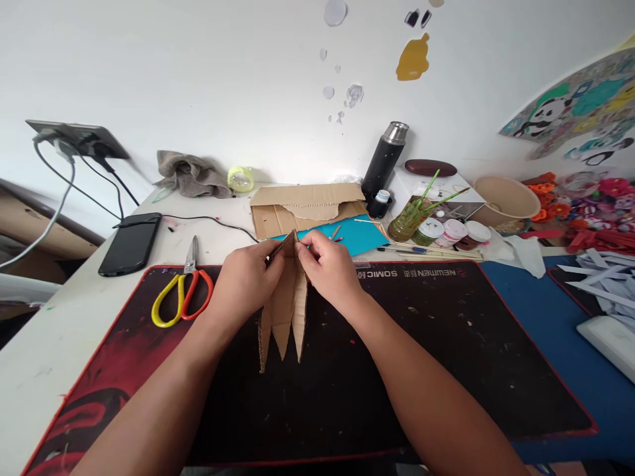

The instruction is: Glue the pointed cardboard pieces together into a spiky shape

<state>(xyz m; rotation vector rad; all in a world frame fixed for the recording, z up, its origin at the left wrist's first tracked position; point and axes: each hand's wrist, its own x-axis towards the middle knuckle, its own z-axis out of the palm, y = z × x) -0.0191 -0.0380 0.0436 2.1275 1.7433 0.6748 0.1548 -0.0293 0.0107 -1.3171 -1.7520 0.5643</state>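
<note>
A piece of brown corrugated cardboard (pixel 282 304), with several pointed strips hanging down, is held above the dark desk mat. My left hand (pixel 252 274) grips its left side, fingers closed round the edge. At the upper right edge, close to its tip, the thumb and fingers of my right hand (pixel 327 264) pinch it. Some fingertips are hidden behind the cardboard. Scissors (pixel 191 291) with one yellow and one red handle lie left of my left hand, blades pointing away.
Behind my hands lie a folded cardboard box piece (pixel 307 201) and blue paper (pixel 360 238). A black flask (pixel 384 158), a glass jar (pixel 404 221) and small paint pots (pixel 454 233) stand back right. A phone (pixel 129 244) lies left; paper strips (pixel 605 284) lie far right.
</note>
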